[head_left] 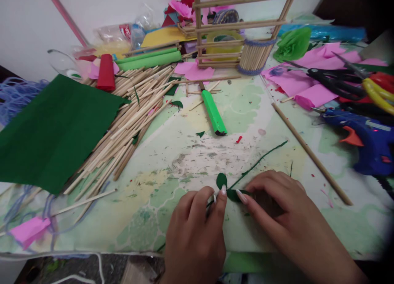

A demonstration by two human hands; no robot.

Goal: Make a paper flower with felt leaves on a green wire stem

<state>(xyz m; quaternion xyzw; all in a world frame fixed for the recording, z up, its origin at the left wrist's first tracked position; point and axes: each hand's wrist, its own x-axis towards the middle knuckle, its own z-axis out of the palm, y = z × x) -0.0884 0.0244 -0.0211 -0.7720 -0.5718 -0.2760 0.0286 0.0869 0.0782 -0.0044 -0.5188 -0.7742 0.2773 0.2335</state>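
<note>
A thin dark green stem (258,163) with small dark green leaves lies on the table near its front edge; it looks like felt or paper. My left hand (197,230) is curled over its lower end, a fingertip pressing where the leaves meet the stem. One rounded leaf (221,180) stands up just beyond that fingertip. In a pinch between thumb and fingers, my right hand (283,210) grips the other leaf (234,195), which points right. The stem's lower part is hidden beneath my left hand.
Thin wooden sticks (135,124) and a dark green sheet (61,132) lie left. A green utility knife (213,113) is mid-table. To the right are a wooden rod (310,152), a blue glue gun (366,132) and black-handled scissors (332,81). A stick frame (241,27) stands behind.
</note>
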